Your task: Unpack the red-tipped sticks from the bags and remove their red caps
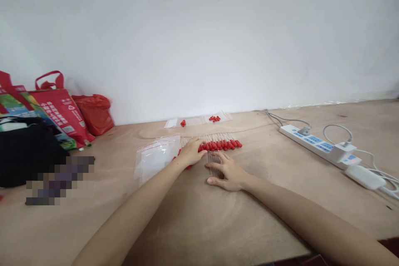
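Note:
A row of red-tipped thin sticks (221, 145) lies side by side on the table, tips toward me. My left hand (190, 153) rests over the left end of this row, its thumb and fingers apart around the nearest tips. More red tips show partly under that hand. Just below the row, my right hand (229, 172) is spread low over the tabletop with nothing gripped. Thin pale sticks or clear plastic show beside its fingertips; I cannot tell which. Clear zip bags (157, 158) lie left of my left hand.
Two small bags with red-tipped pieces (214, 119) lie near the wall. A white power strip (314, 143) with plugs and cables is at the right. Shopping bags (62, 112), a red plastic bag (95, 114) and a black bag (29, 153) stand left on the wooden table (174, 224).

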`<state>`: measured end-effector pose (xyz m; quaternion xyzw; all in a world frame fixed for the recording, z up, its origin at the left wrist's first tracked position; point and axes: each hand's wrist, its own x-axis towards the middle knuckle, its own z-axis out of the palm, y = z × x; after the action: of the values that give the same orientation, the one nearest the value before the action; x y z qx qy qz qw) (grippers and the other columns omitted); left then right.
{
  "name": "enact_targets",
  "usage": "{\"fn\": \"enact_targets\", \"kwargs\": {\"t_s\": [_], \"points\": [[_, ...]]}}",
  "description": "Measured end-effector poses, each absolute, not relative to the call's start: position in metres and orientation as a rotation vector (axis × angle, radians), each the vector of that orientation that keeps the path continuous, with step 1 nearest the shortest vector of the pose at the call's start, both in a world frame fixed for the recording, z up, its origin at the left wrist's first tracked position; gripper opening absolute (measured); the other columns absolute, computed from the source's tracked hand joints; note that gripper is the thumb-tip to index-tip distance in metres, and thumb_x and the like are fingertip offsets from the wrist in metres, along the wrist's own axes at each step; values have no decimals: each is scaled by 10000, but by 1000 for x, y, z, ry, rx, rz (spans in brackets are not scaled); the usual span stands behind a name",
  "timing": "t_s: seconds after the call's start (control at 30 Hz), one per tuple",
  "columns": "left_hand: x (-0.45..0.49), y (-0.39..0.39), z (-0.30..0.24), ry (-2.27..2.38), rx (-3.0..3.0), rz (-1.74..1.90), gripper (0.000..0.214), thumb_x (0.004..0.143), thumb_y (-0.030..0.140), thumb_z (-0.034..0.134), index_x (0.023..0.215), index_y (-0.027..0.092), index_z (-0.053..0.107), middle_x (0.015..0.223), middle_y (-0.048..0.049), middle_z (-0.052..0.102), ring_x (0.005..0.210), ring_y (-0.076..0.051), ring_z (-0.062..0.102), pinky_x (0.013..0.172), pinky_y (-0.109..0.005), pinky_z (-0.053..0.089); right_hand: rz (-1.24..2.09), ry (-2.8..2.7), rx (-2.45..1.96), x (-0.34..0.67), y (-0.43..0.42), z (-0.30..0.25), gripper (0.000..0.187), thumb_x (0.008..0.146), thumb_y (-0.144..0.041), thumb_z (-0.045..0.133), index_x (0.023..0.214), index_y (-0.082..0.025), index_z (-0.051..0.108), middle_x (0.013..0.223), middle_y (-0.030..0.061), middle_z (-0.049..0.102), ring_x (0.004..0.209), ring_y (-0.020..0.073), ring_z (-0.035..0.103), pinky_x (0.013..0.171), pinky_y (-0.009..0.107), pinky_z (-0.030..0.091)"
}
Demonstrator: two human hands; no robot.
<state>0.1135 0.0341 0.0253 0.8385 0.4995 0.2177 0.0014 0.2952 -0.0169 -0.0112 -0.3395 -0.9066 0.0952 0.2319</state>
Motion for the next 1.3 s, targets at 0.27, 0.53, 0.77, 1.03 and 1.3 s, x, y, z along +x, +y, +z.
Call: {"fn": "enact_targets", "kwargs": {"t_s": [0.27, 0.53, 0.77, 1.03, 1.3], "points": [[120, 46, 17, 1511, 2750, 627, 189, 733, 254, 593, 906, 181, 622, 917, -59, 644, 856, -217, 581, 758, -332, 442, 337, -2455, -888, 301, -15, -12, 526, 750, -546, 493, 1139, -195, 538, 1222, 136, 365, 1149, 255, 358, 932, 429, 339], [118, 41, 12, 1434, 2858, 801, 135, 797, 185, 504, 864, 175, 621, 875, -58, 651, 833, -198, 595, 770, -330, 453, 290, -2433, -881, 301, -15, -12, 493, 746, -540, 503, 1110, -211, 556, 1201, 123, 394, 1119, 247, 391, 921, 420, 354], [91, -17, 12, 1302, 2532, 1366, 173, 812, 197, 465, 937, 180, 583, 899, -50, 638, 829, -151, 603, 742, -282, 512, 208, -2177, -904, 303, -9, -17, 378, 778, -407, 517, 1086, -188, 525, 1089, 119, 471, 1029, 228, 458, 867, 400, 406], [79, -49, -9, 1171, 2104, 1355, 174, 723, 168, 497, 852, 168, 613, 892, -57, 629, 822, -158, 625, 707, -278, 557, -124, -2194, -786, 301, -13, -16, 429, 779, -416, 523, 1149, -203, 482, 1164, 119, 473, 1078, 241, 421, 883, 421, 350], [80, -54, -7, 1070, 2228, 1295, 179, 755, 161, 487, 893, 168, 601, 919, -62, 621, 860, -157, 608, 732, -279, 546, -197, -2276, -756, 293, -15, -17, 167, 843, -235, 449, 891, -211, 607, 776, 23, 618, 845, 162, 493, 873, 392, 270]]}}
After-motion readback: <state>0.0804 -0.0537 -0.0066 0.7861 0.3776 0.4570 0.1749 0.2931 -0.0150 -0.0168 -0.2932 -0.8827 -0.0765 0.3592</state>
